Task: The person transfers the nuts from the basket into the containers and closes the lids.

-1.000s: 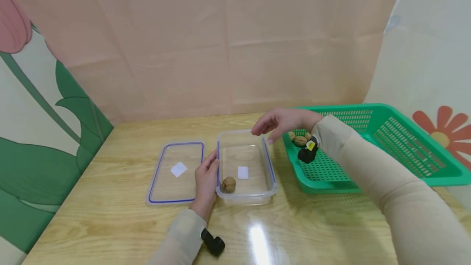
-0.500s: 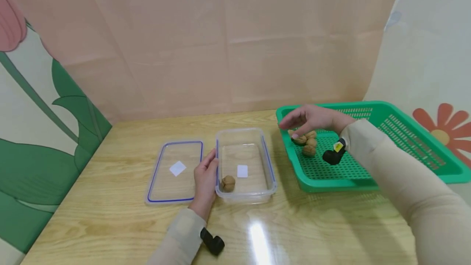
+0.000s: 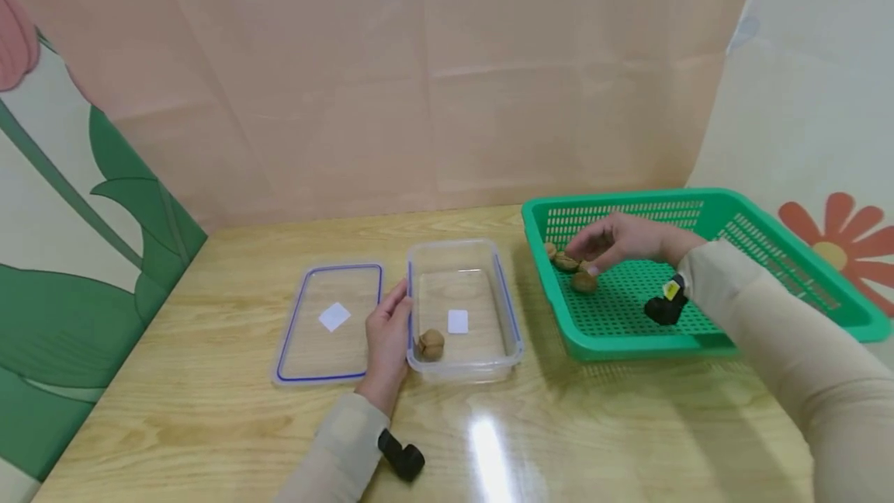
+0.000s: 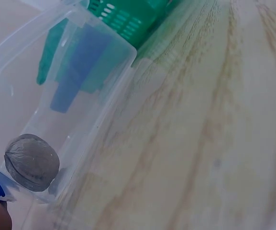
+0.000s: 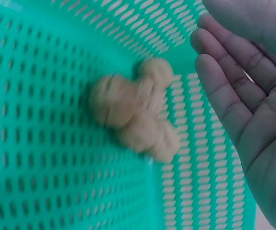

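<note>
My left hand [image 3: 389, 332] rests against the left side of a clear plastic food container [image 3: 513, 317] with a blue seal, its fingers lying along the wall. One walnut [image 3: 431, 345] sits in the container's near left corner; the left wrist view shows this walnut [image 4: 32, 163] through the clear wall. Inside a green plastic basket [image 3: 628, 346] on the right, my right hand [image 3: 621, 243] hovers over several walnuts [image 3: 583, 282]. In the right wrist view the hand's fingers [image 5: 224, 96] are loosely extended, apart from the clustered walnuts [image 5: 114, 100], which look blurred.
A clear lid [image 3: 296, 332] with a blue seal lies left of the container, under a white paper square [image 3: 334, 317]. Another white square [image 3: 457, 321] shows at the container's bottom. A pinkish backdrop [image 3: 419, 84] stands behind the wooden table [image 3: 174, 394].
My right hand has moved right from above the container's edge and come down into the basket over the walnuts. The left hand stays at the container.
</note>
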Motion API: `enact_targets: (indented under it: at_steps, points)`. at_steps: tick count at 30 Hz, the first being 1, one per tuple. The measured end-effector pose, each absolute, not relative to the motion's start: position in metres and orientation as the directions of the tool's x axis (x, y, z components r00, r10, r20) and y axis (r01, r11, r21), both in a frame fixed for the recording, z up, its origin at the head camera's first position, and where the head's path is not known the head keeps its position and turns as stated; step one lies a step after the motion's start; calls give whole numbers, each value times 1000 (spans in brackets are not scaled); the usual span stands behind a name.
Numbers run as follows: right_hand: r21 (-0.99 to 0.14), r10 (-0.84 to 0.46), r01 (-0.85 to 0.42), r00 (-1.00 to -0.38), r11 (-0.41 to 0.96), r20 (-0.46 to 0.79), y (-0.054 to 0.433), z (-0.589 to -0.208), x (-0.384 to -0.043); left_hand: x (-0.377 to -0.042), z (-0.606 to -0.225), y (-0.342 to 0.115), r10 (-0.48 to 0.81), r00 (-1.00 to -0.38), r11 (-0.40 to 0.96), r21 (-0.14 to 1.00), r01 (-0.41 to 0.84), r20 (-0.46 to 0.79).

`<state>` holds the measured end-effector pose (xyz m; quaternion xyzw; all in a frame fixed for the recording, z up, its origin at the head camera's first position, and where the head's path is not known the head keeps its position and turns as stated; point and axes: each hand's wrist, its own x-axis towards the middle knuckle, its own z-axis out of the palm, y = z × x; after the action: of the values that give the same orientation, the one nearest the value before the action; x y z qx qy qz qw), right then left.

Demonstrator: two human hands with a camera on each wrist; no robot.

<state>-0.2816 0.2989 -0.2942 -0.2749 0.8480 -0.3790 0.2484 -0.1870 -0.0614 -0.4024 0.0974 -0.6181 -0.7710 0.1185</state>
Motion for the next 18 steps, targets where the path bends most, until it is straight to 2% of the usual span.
enact_targets:
  at_steps: [8,18]
  points:
    - [-774,-585,-168,-754,611,-298,319,-316,-282,-184,-403,-60,-300,-954,-202,978,55,-8]
    - [-732,-598,-237,-751,639,-279,324,-332,-285,-184,-405,-60,-300,-954,-193,980,45,-15]
